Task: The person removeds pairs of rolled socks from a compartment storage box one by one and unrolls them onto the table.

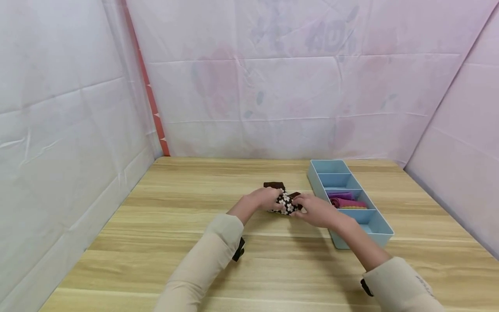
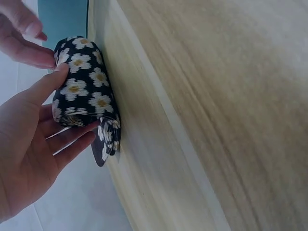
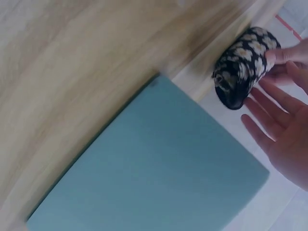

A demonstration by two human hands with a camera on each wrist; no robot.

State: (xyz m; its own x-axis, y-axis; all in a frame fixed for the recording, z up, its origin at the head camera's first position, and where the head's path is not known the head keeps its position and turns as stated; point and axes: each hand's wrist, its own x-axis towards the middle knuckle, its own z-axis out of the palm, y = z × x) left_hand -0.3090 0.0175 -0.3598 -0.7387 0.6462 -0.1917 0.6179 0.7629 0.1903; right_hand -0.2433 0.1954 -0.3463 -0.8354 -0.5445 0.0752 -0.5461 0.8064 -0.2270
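A rolled sock point(image 2: 79, 82), black with white daisies, lies on the table near the blue box. My left hand point(image 2: 29, 144) holds it, with the thumb on top of the roll and the fingers behind and under it. A loose fold shows at the roll's lower end in the left wrist view. Fingers of my right hand point(image 3: 288, 130) touch the other end of the sock point(image 3: 250, 57), loosely extended, the thumb lifted off it. Dark brown parts of the sock show beside both hands in the head view, where my left hand point(image 1: 267, 199) and right hand point(image 1: 317, 211) partly cover it.
A light blue divided box point(image 1: 383, 223) stands to the right, close to my right hand. One compartment holds a purple roll point(image 1: 340, 195) and a magenta roll point(image 1: 347, 203). White sheets point(image 1: 253, 108) hang behind the wooden table point(image 1: 156, 242) and at both sides.
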